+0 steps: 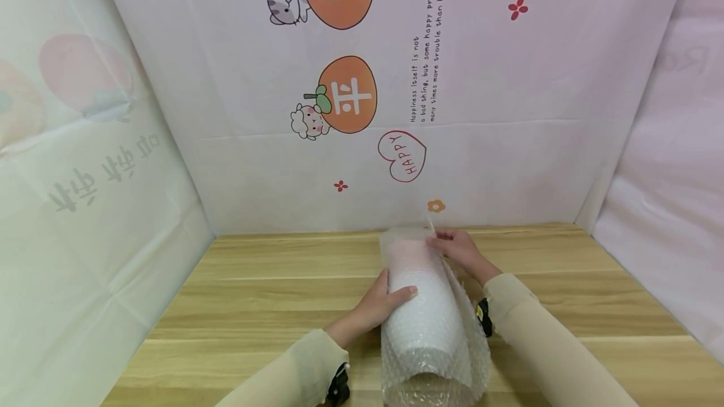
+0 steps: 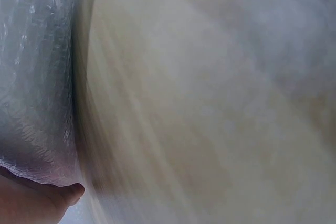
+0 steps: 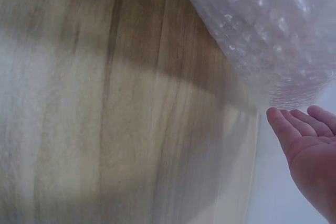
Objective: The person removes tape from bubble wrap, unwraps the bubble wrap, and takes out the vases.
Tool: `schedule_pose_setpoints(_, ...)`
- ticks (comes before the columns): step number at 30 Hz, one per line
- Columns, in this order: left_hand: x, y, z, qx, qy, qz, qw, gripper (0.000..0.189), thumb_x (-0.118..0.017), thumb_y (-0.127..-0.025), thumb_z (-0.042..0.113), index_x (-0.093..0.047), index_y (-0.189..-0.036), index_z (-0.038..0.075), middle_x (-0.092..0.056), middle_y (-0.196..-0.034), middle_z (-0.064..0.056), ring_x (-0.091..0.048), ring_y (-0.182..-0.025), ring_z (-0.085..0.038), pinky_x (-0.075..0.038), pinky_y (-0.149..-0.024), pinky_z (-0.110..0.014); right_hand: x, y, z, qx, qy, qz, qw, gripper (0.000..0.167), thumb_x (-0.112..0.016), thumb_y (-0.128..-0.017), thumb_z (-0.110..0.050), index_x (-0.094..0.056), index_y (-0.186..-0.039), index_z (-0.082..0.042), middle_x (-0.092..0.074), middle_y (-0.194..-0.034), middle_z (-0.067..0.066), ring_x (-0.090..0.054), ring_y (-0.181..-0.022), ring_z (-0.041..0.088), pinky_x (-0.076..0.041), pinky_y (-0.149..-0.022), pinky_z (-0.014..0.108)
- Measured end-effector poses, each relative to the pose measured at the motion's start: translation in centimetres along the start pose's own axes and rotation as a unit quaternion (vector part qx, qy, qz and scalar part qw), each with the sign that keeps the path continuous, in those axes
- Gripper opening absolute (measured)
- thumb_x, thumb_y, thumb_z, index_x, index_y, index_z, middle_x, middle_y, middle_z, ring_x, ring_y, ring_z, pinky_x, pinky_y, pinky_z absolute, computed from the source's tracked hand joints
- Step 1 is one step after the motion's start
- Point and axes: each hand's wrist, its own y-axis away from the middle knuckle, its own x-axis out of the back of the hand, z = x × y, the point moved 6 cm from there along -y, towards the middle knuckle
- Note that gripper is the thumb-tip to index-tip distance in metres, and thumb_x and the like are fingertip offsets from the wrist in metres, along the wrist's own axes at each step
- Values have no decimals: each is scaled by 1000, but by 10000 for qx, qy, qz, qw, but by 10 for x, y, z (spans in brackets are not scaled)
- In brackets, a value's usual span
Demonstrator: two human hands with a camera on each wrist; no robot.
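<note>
A white, rounded long object with a pinkish far end lies inside clear bubble wrap; its kind cannot be told through the wrap. My left hand holds the bundle's left side, the thumb over the top and the other fingers along the side, partly hidden. At the far right corner, my right hand pinches the edge of the bubble wrap. The right wrist view shows that hand's fingers beside the wrap's end. In the left wrist view the wrap fills the left edge, above one fingertip.
The bundle lies on a wood-grain table. A white printed cloth hangs behind the table, with more cloth on the left and right. Black straps circle both wrists.
</note>
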Motion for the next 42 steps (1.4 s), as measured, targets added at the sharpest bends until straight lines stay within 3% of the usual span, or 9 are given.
schedule_pose_setpoints(11,0,-1,-3,70,0,57,10000,85,-62,-91,44,-20,-152,1,-37,-146,-17,-40,-129,-31,-35,-103,-49,3,0,-2,163,-117,-37,9998,48,-60,-97,-21,-52,-129,15,-57,-125,28,-57,-111,32,-51,-86,37)
schedule_pose_setpoints(20,1,2,-2,135,-60,91,9998,87,-62,-90,45,-19,-152,0,-35,-148,-19,-38,-131,-32,-33,-104,-51,5,-2,0,191,-90,26,9998,43,-61,-96,-18,-55,-125,14,-59,-122,27,-59,-106,30,-53,-84,37)
schedule_pose_setpoints(36,0,1,-1,86,-13,58,9999,85,-62,-91,44,-21,-151,1,-38,-145,-17,-41,-128,-31,-35,-103,-50,7,-2,-2,257,267,167,9992,41,-61,-96,-18,-59,-122,14,-61,-119,27,-63,-100,30,-54,-79,36)
schedule_pose_setpoints(42,0,1,-1,130,-47,83,9999,86,-61,-91,45,-19,-152,2,-35,-148,-18,-38,-131,-32,-33,-104,-50,8,-4,-2,425,642,168,9969,39,-61,-97,-20,-61,-121,11,-63,-117,25,-62,-103,32,-55,-77,35)
